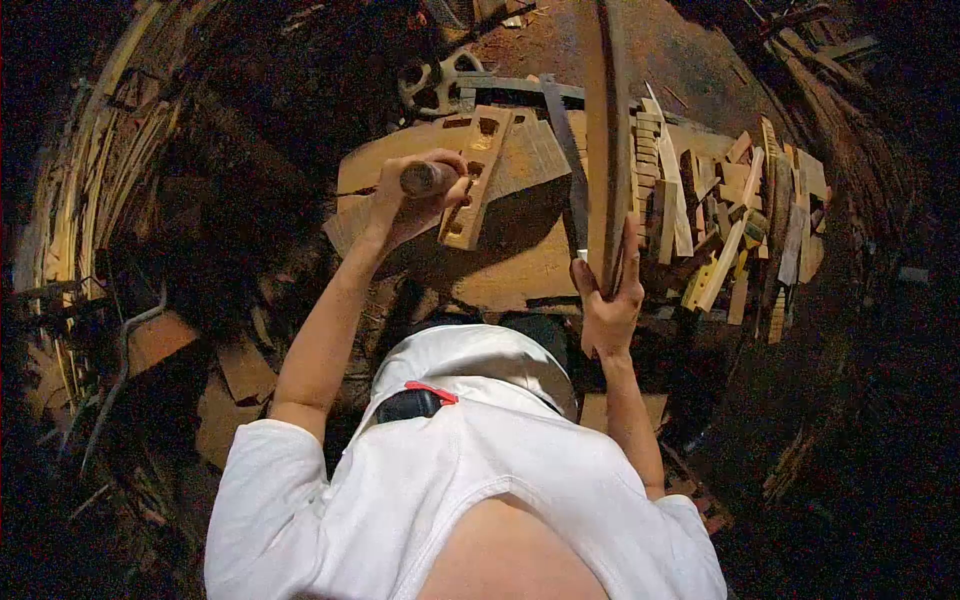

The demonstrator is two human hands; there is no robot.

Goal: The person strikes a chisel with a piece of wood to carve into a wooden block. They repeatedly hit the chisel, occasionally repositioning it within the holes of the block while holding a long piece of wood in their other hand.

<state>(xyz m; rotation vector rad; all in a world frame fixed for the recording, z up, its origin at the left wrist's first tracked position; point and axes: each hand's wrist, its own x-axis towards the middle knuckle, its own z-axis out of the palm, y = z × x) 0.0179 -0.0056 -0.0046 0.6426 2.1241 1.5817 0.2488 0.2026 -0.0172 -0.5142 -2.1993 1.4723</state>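
My right hand (608,305) is gripping the wooden slat (603,120) upright at 1 o'clock, likely to steady it. My left hand (410,205) is clenching a tool handle (427,178) above the mortised block (478,185) at 11 o'clock.

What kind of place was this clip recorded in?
Probably a woodworking workshop: a heap of short pale wooden offcuts, a pale wooden piece with square mortise holes, the left hand gripping a round wooden tool handle, the right hand holding a long dark wooden plank.
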